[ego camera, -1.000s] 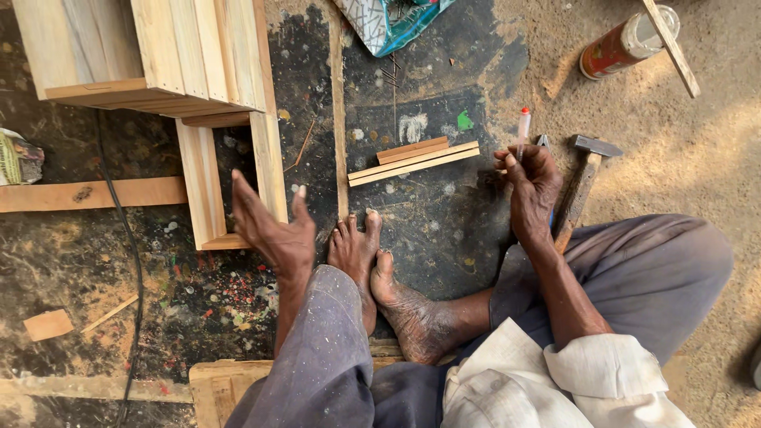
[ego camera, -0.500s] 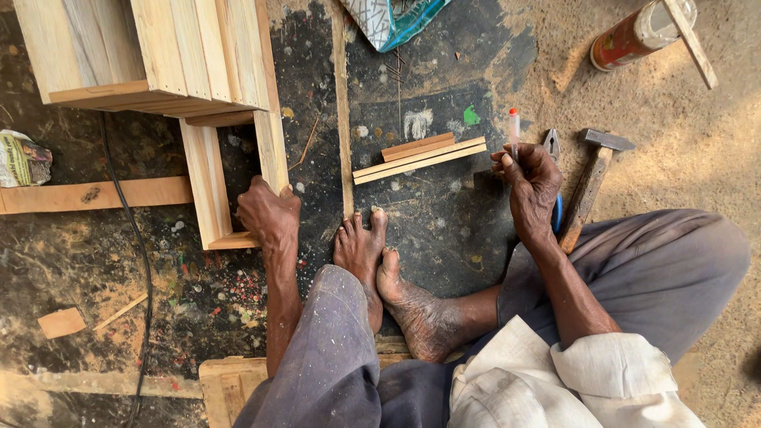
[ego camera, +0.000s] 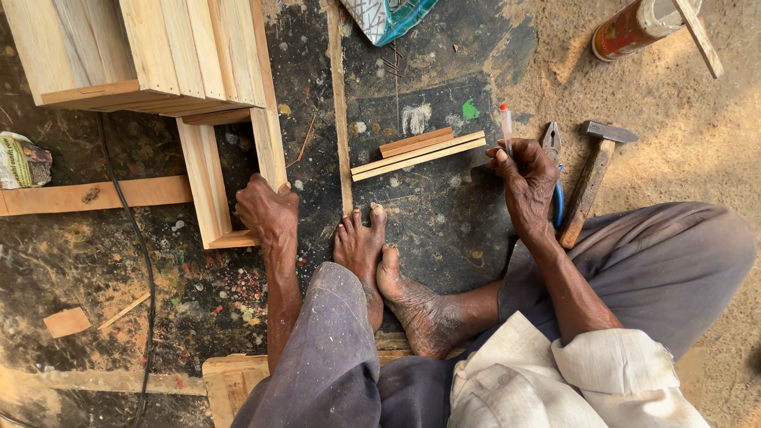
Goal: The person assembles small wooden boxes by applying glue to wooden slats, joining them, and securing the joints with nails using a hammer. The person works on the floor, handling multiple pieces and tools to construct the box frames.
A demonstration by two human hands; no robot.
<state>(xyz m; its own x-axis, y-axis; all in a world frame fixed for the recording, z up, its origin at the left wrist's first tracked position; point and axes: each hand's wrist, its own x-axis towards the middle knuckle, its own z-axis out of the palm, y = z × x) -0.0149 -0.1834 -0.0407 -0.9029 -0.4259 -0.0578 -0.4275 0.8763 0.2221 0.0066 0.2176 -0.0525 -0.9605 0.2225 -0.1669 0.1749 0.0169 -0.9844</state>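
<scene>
My left hand (ego camera: 268,211) grips the near corner of a pale wooden frame (ego camera: 208,178) that lies on the dark floor and joins a stack of wooden boxes (ego camera: 143,51). My right hand (ego camera: 526,178) is closed around a white pen with a red tip (ego camera: 505,124), held upright over the floor. Short wooden strips (ego camera: 418,152) lie just left of that hand. A long thin strip (ego camera: 340,103) runs away from my bare feet (ego camera: 372,254). Pliers with blue handles (ego camera: 553,170) and a hammer (ego camera: 590,178) lie beside my right hand.
A red can (ego camera: 634,28) stands at the top right with a wooden stick (ego camera: 697,36) across it. A black cable (ego camera: 131,230) runs along the left. A plank (ego camera: 95,195), a crumpled paper wad (ego camera: 22,161), a small wood block (ego camera: 66,322) and a patterned bag (ego camera: 386,16) lie around.
My left hand moved from flat on the floor onto the frame's corner and closed on it. My right hand lifted the pen slightly. The view shifted a little.
</scene>
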